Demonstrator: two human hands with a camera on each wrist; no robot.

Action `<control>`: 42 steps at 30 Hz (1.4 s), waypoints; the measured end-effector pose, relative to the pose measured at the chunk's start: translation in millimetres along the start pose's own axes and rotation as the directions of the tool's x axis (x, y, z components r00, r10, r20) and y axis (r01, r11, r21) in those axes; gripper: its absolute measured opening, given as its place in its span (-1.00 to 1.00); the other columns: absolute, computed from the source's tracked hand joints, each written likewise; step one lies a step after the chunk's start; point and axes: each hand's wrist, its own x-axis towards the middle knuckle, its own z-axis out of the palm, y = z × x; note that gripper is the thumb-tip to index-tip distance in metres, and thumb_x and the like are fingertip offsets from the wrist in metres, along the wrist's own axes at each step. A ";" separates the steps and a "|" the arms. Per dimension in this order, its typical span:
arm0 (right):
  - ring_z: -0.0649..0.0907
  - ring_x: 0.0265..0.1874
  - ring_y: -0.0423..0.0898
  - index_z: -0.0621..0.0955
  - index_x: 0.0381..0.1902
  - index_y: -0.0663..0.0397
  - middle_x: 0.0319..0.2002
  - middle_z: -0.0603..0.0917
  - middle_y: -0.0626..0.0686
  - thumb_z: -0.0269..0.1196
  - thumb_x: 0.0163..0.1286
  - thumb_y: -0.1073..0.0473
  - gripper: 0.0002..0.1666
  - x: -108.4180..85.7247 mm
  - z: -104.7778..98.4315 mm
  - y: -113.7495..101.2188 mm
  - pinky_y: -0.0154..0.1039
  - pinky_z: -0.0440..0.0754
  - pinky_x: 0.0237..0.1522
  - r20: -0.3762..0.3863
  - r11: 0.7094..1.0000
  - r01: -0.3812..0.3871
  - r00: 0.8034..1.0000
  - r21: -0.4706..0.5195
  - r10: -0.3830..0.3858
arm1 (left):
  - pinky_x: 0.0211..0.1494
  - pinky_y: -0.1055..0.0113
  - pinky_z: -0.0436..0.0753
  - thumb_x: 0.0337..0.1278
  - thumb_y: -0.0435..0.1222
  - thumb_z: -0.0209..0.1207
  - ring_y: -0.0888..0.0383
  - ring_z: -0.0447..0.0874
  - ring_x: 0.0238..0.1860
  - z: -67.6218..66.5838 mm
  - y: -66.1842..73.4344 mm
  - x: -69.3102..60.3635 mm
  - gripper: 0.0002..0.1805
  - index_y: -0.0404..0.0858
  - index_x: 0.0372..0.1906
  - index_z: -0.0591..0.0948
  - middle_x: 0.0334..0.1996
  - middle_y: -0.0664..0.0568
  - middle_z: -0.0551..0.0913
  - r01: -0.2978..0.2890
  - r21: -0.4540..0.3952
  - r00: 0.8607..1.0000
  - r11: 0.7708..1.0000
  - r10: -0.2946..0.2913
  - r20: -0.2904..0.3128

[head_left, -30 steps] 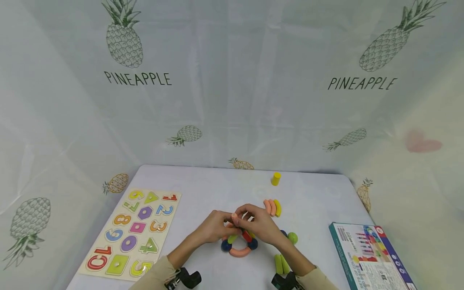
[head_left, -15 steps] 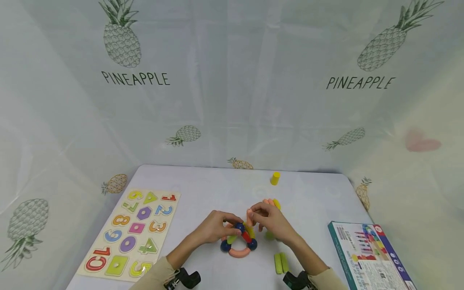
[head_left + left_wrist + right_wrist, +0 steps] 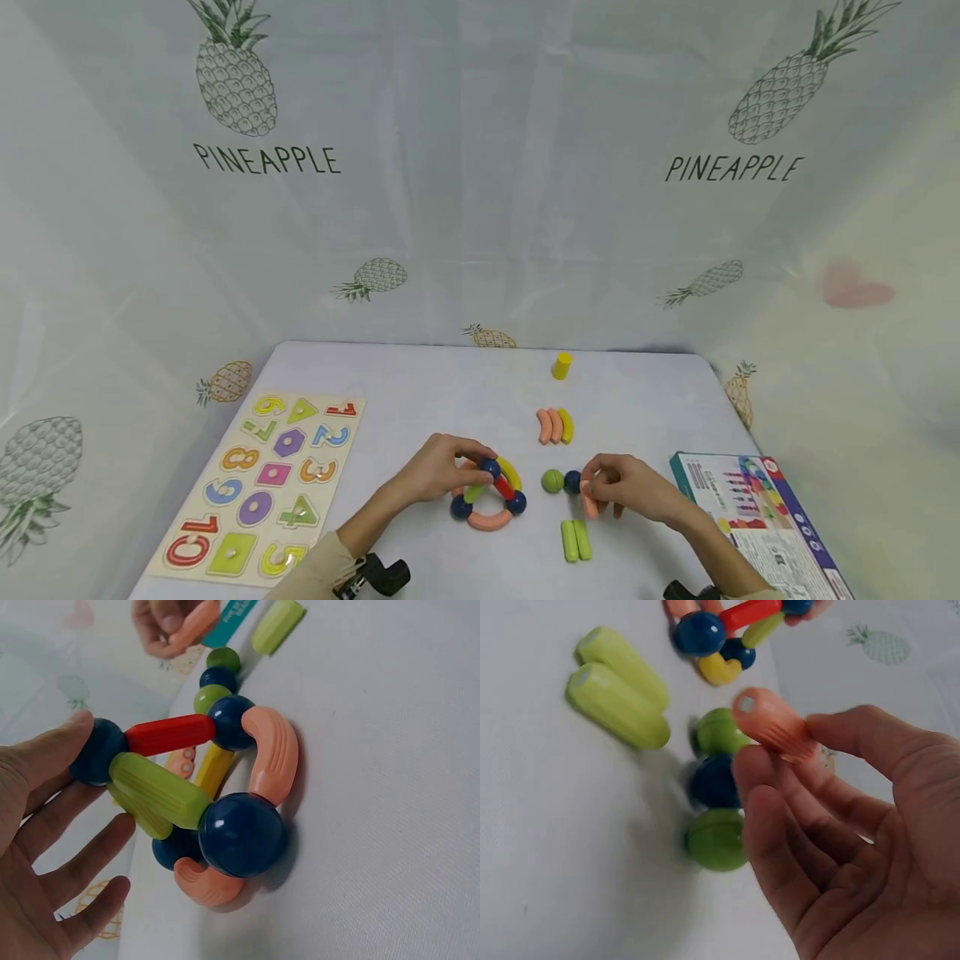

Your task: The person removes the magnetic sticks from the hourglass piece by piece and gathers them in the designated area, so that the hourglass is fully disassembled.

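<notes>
My left hand (image 3: 442,469) pinches the dark blue ball (image 3: 100,751) at the top of a pyramid-like frame of magnetic rods and balls. Red (image 3: 171,735) and light green (image 3: 159,787) straight rods run down from that ball. Blue balls (image 3: 241,834), salmon curved rods (image 3: 489,522) and a yellow curved rod (image 3: 511,472) form its base on the table. To the right, my right hand (image 3: 633,487) holds a salmon curved magnetic rod (image 3: 772,724) between thumb and fingers. It hovers beside a row of green (image 3: 552,481) and blue (image 3: 572,482) balls, partly covering it.
Two light green rods (image 3: 576,541) lie side by side nearer me. Further back are two salmon curved rods (image 3: 549,426), a yellow curved one (image 3: 566,426) and a yellow cylinder (image 3: 562,366). A number puzzle board (image 3: 258,492) lies left, a printed box (image 3: 757,517) right.
My right hand has left the frame's top and swung right and toward me, carrying the salmon curved rod. My left hand stays at the frame, its top blue ball now in sight.
</notes>
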 end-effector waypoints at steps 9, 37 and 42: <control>0.66 -0.51 -0.05 0.64 -0.17 0.11 -0.47 0.70 0.09 0.33 0.36 0.12 -0.81 -11.4 3.5 18.8 -0.16 0.64 -0.53 0.105 0.995 -0.055 0.992 -0.087 0.064 | -0.29 0.45 0.45 0.13 -0.04 0.43 -0.02 0.64 -0.03 -0.5 0.3 0.2 -0.59 -0.11 0.05 0.76 -0.04 0.21 0.75 -0.006 0.005 1.000 1.000 0.006 -0.006; 0.72 -0.52 -0.07 0.61 -0.21 0.10 -0.48 0.73 0.08 0.39 0.33 0.10 -0.77 -7.8 15.1 22.8 -0.20 0.70 -0.49 0.119 0.986 -0.153 0.980 -0.071 0.161 | -0.23 0.42 0.49 0.14 -0.02 0.41 0.23 0.68 -0.11 -0.3 3.7 -0.8 -0.59 -0.10 0.06 0.75 -0.14 0.29 0.76 0.010 0.025 1.000 1.000 -0.010 0.002; 0.70 -0.54 -0.08 0.63 -0.18 0.07 -0.49 0.72 0.07 0.40 0.33 0.06 -0.75 -7.6 13.6 22.5 -0.20 0.69 -0.50 0.114 0.982 -0.159 0.979 -0.102 0.170 | -0.03 0.22 0.57 0.14 -0.02 0.41 0.28 0.65 -0.14 0.0 3.7 -1.1 -0.59 -0.08 0.06 0.75 -0.17 0.33 0.74 0.018 0.030 1.000 0.999 -0.018 -0.002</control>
